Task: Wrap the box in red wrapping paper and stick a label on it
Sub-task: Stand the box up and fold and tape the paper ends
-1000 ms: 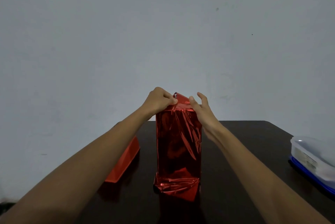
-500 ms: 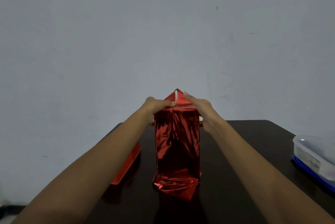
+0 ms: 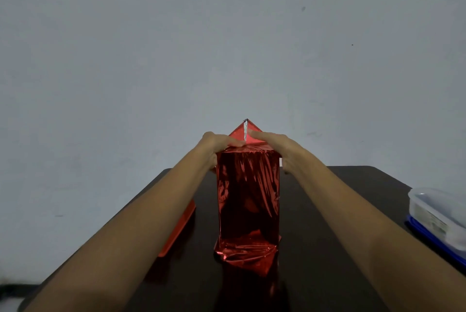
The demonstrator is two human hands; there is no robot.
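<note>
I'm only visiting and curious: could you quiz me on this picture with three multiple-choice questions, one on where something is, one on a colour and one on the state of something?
1. Where is the plastic container?
A. At the right edge of the table
B. On top of the box
C. On the floor at the left

2. What colour is the paper around the box?
A. Gold
B. Red
C. Blue

3. How does the flap at the top of the box stand?
A. Taped down flat
B. Torn off
C. Pointing up as a triangle

Answers:
1 A: it sits by the table's right side.
2 B: the shiny wrap is red all over.
3 C: the flap's tip rises between the left hand and the right hand, which press the paper at the box's top.
</note>
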